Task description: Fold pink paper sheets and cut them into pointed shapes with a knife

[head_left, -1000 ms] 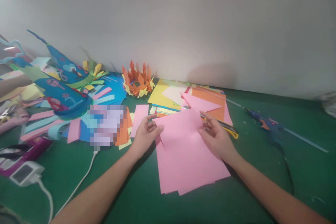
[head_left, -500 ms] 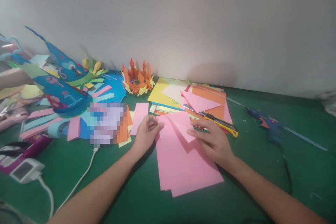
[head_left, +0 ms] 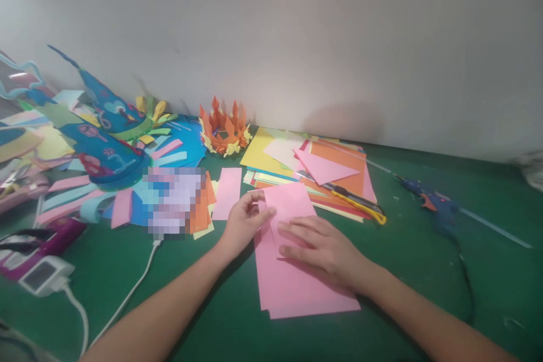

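While both hands are working over the tabletop, the scene is reading as follows.

Pink paper (head_left: 297,283): lying flat on the green tabletop (head_left: 424,294) in front of the person, in a small stack; its far part is sitting folded over toward the hands.
Left hand (head_left: 245,220): pinching the near-left edge of the folded flap between thumb and fingers, so it is closing on the pink paper.
Right hand (head_left: 326,246): lying open and flat, palm down, fingers spread and pressing on the middle of the pink paper.
Loose sheets (head_left: 314,167): yellow, orange, pink and white paper is piling up just beyond the pink paper, near the wall.
Utility knife (head_left: 358,206): yellow and black, resting on the near edge of the loose sheets, right of the hands.
Glue gun (head_left: 428,198): blue, lying well to the right on the tabletop, its dark cord trailing toward the near edge.
Orange crown (head_left: 223,127): paper craft standing against the wall.
Blue cones (head_left: 106,130): decorated paper craft lying at left among coloured strips.
White adapter (head_left: 40,277): sitting at far left, its cable running along the tabletop.
Wall (head_left: 297,39): plain grey-white, closing the far side.
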{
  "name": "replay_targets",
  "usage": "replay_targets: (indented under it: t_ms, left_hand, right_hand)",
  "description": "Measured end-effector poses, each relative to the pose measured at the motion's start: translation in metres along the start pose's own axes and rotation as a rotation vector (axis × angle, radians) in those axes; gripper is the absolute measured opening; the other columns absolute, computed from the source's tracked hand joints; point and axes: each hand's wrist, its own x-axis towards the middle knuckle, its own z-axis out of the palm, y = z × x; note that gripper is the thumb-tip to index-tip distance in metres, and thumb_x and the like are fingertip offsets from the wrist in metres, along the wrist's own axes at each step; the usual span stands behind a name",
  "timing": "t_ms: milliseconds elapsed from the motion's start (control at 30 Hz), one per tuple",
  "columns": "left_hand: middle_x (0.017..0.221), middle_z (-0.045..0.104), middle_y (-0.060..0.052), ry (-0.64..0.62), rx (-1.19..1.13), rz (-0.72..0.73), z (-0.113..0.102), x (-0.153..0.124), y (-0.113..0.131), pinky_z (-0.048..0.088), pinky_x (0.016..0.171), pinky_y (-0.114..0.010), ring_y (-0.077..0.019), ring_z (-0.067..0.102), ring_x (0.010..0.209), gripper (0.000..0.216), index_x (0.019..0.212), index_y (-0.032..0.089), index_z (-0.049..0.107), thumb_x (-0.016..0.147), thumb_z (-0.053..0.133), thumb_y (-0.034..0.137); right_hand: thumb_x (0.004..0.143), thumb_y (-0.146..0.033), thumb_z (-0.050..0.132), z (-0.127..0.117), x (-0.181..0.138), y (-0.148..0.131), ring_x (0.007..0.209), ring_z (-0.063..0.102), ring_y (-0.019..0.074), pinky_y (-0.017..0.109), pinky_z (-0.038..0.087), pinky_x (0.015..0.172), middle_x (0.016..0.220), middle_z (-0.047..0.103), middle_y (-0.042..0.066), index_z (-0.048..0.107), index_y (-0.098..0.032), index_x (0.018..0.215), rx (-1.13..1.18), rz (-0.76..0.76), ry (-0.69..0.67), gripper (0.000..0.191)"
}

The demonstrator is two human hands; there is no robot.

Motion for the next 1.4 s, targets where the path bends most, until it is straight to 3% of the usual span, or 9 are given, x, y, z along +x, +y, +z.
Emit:
replay_targets:
  t_ms: [167, 267, 333, 467, 567, 700, 900, 1067, 1400]
  left_hand:
    - [0.062, 0.05, 0.007, 0.02, 0.019, -0.088, 0.002, -0.001, 0.001, 0.032, 0.048, -0.017, -0.0035, 0.04, 0.049, 0.037, 0.073, 0.015, 0.055, 0.062, 0.079, 0.04]
    - [0.058, 0.047, 0.008, -0.01, -0.037, -0.13, 0.002, 0.0, 0.003, 0.029, 0.047, -0.017, -0.0033, 0.037, 0.048, 0.041, 0.071, 0.015, 0.053, 0.06, 0.08, 0.044]
    - [0.057, 0.046, 0.008, -0.016, -0.047, -0.13, 0.002, 0.0, 0.003, 0.028, 0.047, -0.016, -0.0034, 0.038, 0.049, 0.043, 0.069, 0.015, 0.051, 0.058, 0.082, 0.044]
    - [0.057, 0.046, 0.007, -0.053, -0.041, -0.134, 0.002, 0.0, 0.004, 0.029, 0.046, -0.017, -0.0034, 0.038, 0.048, 0.045, 0.066, 0.015, 0.05, 0.058, 0.081, 0.046]
    - [0.059, 0.048, 0.006, -0.08, -0.036, -0.124, 0.002, -0.001, 0.003, 0.031, 0.047, -0.017, -0.004, 0.041, 0.051, 0.044, 0.069, 0.015, 0.052, 0.06, 0.081, 0.046]
    - [0.064, 0.05, 0.005, -0.125, -0.026, -0.078, 0.002, -0.002, 0.003, 0.036, 0.051, -0.017, -0.0045, 0.044, 0.054, 0.041, 0.073, 0.015, 0.052, 0.065, 0.078, 0.045]
    - [0.094, 0.056, -0.001, -0.057, -0.001, 0.067, 0.002, -0.002, -0.001, 0.048, 0.061, -0.02, -0.0077, 0.057, 0.07, 0.041, 0.098, 0.019, 0.048, 0.073, 0.072, 0.042]
    - [0.068, 0.053, 0.006, -0.103, 0.032, 0.001, 0.001, -0.003, -0.003, 0.048, 0.051, -0.021, -0.0084, 0.057, 0.053, 0.039, 0.098, 0.02, 0.043, 0.077, 0.067, 0.042]
    - [0.071, 0.056, 0.003, -0.12, 0.06, -0.019, -0.001, -0.003, -0.004, 0.045, 0.056, -0.021, -0.008, 0.055, 0.059, 0.032, 0.085, 0.017, 0.051, 0.07, 0.074, 0.034]
  right_hand:
    - [0.089, -0.05, 0.053, -0.007, 0.0, -0.003, 0.131, 0.039, 0.0262, 0.046, 0.035, 0.105, 0.141, 0.047, 0.007, 0.061, -0.029, 0.122, 0.298, 0.065, -0.122, 0.04]
    - [0.092, -0.053, 0.045, -0.015, 0.005, 0.003, 0.132, 0.039, 0.0252, 0.045, 0.035, 0.106, 0.148, 0.038, 0.007, 0.055, -0.031, 0.129, 0.608, 0.366, -0.016, 0.044]
    - [0.091, -0.054, 0.045, -0.018, 0.012, 0.009, 0.126, 0.046, 0.0251, 0.043, 0.041, 0.101, 0.143, 0.044, 0.008, 0.051, -0.03, 0.132, 0.832, 0.627, 0.036, 0.049]
    - [0.082, -0.058, 0.057, -0.02, 0.025, 0.023, 0.102, 0.059, 0.0242, 0.035, 0.047, 0.086, 0.111, 0.066, 0.009, 0.065, -0.019, 0.113, 1.086, 0.901, -0.229, 0.05]
    - [0.075, -0.057, 0.065, -0.019, 0.029, 0.026, 0.071, 0.057, 0.0162, 0.026, 0.042, 0.063, 0.079, 0.065, 0.003, 0.068, -0.014, 0.084, 1.169, 0.899, -0.382, 0.044]
    - [0.067, -0.051, 0.073, -0.013, 0.027, 0.026, 0.056, 0.042, 0.0092, 0.023, 0.028, 0.052, 0.061, 0.052, -0.003, 0.061, -0.013, 0.068, 1.182, 0.886, -0.395, 0.04]
    - [0.065, -0.049, 0.074, -0.003, 0.02, 0.027, 0.055, 0.042, 0.0095, 0.024, 0.029, 0.052, 0.062, 0.052, -0.002, 0.063, -0.012, 0.072, 1.289, 0.98, -0.223, 0.039]
    - [0.069, -0.046, 0.071, 0.003, 0.018, 0.027, 0.055, 0.039, 0.0085, 0.023, 0.026, 0.051, 0.062, 0.049, -0.003, 0.062, -0.013, 0.073, 1.185, 0.976, -0.129, 0.035]
    - [0.065, -0.051, 0.071, 0.004, 0.021, 0.021, 0.057, 0.043, 0.0109, 0.025, 0.031, 0.053, 0.064, 0.052, -0.002, 0.062, -0.014, 0.075, 1.108, 1.037, -0.072, 0.039]
